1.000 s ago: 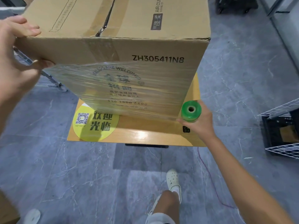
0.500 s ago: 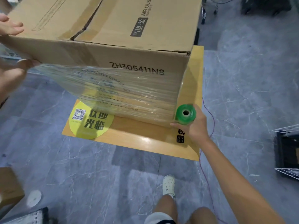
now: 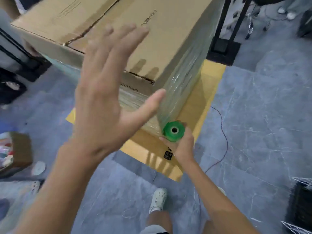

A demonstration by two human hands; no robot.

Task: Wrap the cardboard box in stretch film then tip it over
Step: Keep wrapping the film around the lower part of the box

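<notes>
Standing on a low yellow board (image 3: 207, 92), the cardboard box (image 3: 135, 31) has its taped top bare and its lower sides banded with shiny stretch film (image 3: 184, 92). The film runs round the near corner and down the right-hand face, tight enough to show creases. I'd say the wrapping is part done, with the upper band of the box not yet covered and the tipping not begun.

Right at that near corner, low down, sits the green roll (image 3: 173, 130), its open core facing up towards the person. The right hand (image 3: 181, 147) grasps it from below and behind, fingers curled round the roll. The roll lies just beside the box's corner edge, so the sheet coming off it looks short and taut. Holding it that close probably keeps the film from sagging as it turns the corner.

The left hand (image 3: 104, 102) is flat and spread, holding nothing, raised over the near corner of the box. It is blurred, and I cannot tell whether it touches the cardboard; finger shadows fall on the top near the edge. My guess is it is there to steady the box or press the film.

Around them is a grey stone floor (image 3: 261, 132), the person's white shoe (image 3: 157, 199) below the board, a thin red cord (image 3: 224, 146) trailing to the right, and a black stand (image 3: 222, 48) behind the box.
</notes>
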